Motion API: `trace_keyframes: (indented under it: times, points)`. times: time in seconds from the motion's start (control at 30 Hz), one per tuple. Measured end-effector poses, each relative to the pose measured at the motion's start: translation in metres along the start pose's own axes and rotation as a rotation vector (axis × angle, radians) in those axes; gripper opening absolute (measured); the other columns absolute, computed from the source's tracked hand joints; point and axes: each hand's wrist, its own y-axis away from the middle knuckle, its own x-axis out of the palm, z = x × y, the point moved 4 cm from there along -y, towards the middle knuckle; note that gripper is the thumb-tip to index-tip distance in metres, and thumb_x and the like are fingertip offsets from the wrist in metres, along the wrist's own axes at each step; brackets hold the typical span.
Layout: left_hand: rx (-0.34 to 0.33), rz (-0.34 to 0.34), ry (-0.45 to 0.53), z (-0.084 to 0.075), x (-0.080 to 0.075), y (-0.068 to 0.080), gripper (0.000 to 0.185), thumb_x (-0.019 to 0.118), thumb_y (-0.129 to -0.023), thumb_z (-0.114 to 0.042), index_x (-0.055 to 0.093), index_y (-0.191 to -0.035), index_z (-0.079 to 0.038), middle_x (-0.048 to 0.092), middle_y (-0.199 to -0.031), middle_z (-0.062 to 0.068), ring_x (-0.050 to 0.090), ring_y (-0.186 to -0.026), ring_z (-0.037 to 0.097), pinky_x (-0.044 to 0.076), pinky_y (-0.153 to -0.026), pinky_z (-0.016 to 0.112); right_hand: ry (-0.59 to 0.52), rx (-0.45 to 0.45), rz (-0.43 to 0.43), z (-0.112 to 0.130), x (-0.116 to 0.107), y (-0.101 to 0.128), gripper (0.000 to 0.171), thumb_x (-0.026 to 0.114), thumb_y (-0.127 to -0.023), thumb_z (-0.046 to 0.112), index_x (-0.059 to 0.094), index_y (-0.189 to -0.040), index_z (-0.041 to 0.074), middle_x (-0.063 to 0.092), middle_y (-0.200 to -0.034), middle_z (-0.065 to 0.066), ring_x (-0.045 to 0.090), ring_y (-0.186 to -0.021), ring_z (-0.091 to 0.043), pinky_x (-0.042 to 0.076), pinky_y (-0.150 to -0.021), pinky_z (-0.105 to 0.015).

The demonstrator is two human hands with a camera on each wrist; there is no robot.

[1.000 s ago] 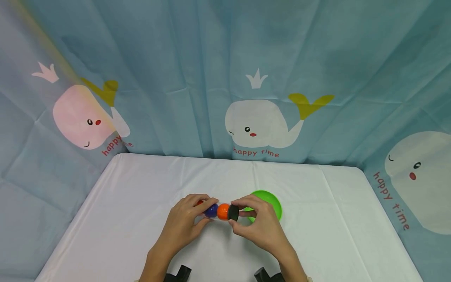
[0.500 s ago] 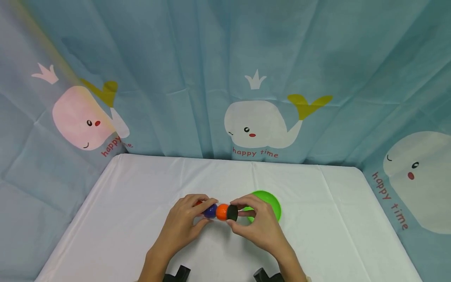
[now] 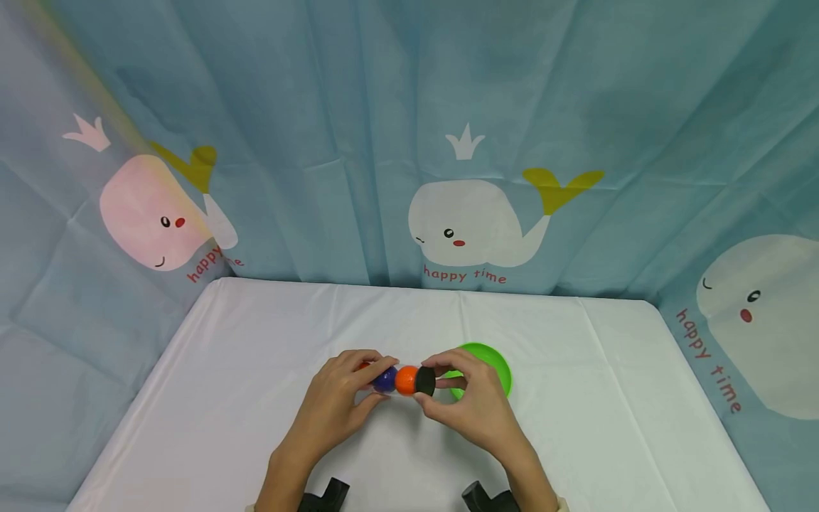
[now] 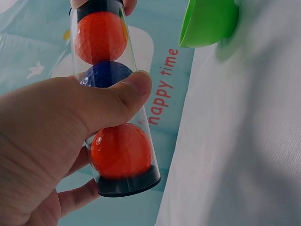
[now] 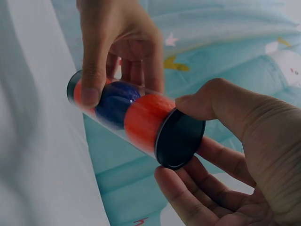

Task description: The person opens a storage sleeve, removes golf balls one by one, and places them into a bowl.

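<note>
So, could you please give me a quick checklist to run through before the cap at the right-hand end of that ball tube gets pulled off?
1. Left hand grips the clear tube round its middle: ok.
2. Right hand has thumb and fingers on the black cap: ok.
3. The other black cap sits on the far end: ok.
4. All three balls are inside, orange ball nearest the right-hand cap, then blue ball: ok.
5. Tube is level enough that balls will not roll out: cannot tell.
6. Green bowl is close by on the white table: ok.
</note>
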Motion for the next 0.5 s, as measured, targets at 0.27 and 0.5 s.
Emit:
trace_keyframes:
  times: [0.27, 0.5]
  points:
    - [-0.007, 0.018, 0.011, -0.0002, 0.0005, -0.0008, 0.059, 0.097, -0.076, -0.024, 0.075, -0.13, -0.031, 0.072, -0.123, -0.008, 0.068, -0.119, 0.017, 0.06, -0.099, 0.043, 0.02, 0.017, 0.021, 0.0002, -0.0016, 0.0004, 0.036, 0.091, -0.08, 0.011, 0.076, -0.109, 0.025, 0.072, -0.108, 0.008, 0.07, -0.099, -0.014, 0.064, -0.083, -0.023]
    - [-0.006, 0.026, 0.024, 0.0011, 0.0016, -0.0001, 0.059, 0.097, -0.076, -0.024, 0.075, -0.131, -0.031, 0.072, -0.124, -0.008, 0.067, -0.119, 0.015, 0.061, -0.098, 0.042, 0.016, 0.006, 0.043, 0.0002, -0.0029, 0.0007, 0.037, 0.089, -0.079, 0.007, 0.077, -0.11, 0.023, 0.072, -0.11, 0.007, 0.07, -0.1, -0.013, 0.064, -0.085, -0.023]
